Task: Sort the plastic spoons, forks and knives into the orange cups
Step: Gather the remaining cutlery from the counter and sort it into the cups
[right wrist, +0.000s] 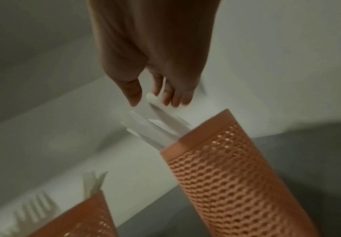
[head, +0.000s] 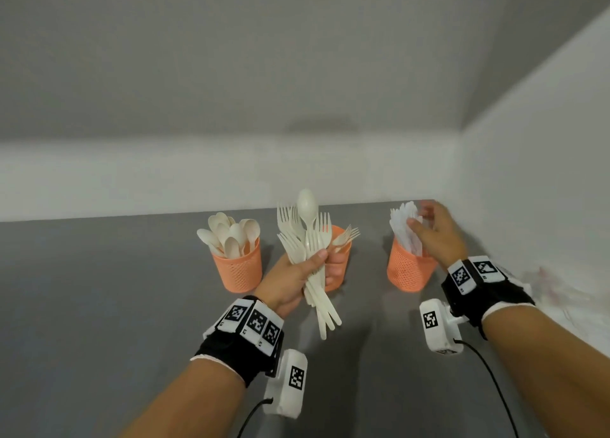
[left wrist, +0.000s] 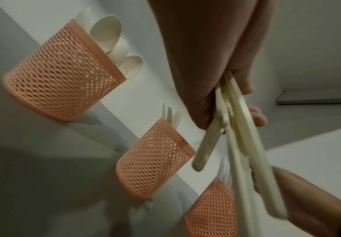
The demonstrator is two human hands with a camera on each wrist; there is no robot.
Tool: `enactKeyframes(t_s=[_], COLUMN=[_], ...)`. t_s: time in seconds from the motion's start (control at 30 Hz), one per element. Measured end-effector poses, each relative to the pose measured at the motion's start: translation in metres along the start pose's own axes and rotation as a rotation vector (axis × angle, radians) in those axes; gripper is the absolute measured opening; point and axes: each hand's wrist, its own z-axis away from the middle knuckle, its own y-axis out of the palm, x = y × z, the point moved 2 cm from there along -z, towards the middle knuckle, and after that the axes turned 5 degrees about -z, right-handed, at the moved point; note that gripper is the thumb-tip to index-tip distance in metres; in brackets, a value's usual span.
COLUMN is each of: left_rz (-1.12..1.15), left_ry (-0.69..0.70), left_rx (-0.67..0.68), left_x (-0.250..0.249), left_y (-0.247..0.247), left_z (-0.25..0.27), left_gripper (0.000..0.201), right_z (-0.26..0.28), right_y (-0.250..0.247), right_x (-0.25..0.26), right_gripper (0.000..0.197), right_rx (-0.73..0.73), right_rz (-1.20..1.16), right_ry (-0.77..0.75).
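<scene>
A: A grey tabletop (head: 99,305) runs back to a pale wall in a corner, with three orange mesh cups in a row along it.

B: Which holds what?

A: The left cup (head: 238,267) is full of spoons (head: 231,234). The right cup (head: 411,266) holds white knives (head: 404,226). The middle cup (head: 340,256) sits mostly behind the left hand (head: 297,279); a few forks (head: 346,234) poke out of it.

B: And the hands?

A: The left grip is wrapped round a bundle (head: 307,239) of cutlery held upright over the middle cup, mostly forks with one spoon (head: 307,206) standing tallest. The right hand (head: 439,233) is at the tops of the knives, fingers loosely spread. In the right wrist view the thumb and fingers (right wrist: 172,97) bracket a knife tip, but it is blurred and I cannot tell whether they pinch it or have let go.

B: So which step?

A: I'd judge a knife is being placed in the right cup. Next the right hand likely has to pull one piece from the bundle, perhaps that lone spoon, and take it to the left cup. That calls for a fine pinch so the rest don't slip.

B: Anything hidden?

A: How many pieces the bundle holds, whether knives are mixed in, and how full the middle cup is.
</scene>
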Motion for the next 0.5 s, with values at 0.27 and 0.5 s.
enactKeyframes(t_s=[0.27, 0.5], left_rz=[-0.084, -0.013], left_ry=[-0.054, -0.015], left_rx=[-0.089, -0.07], left_x=[0.017, 0.02], left_y=[-0.006, -0.003], left_z=[-0.012, -0.012], left_gripper=[0.02, 0.023], right_z=[0.061, 0.073], right_y=[0.057, 0.076], right_x=[0.079, 0.08], right_gripper=[0.009, 0.017], right_rx=[0.425, 0.419], right_rz=[-0.221, -0.514], right_ry=[-0.113, 0.131])
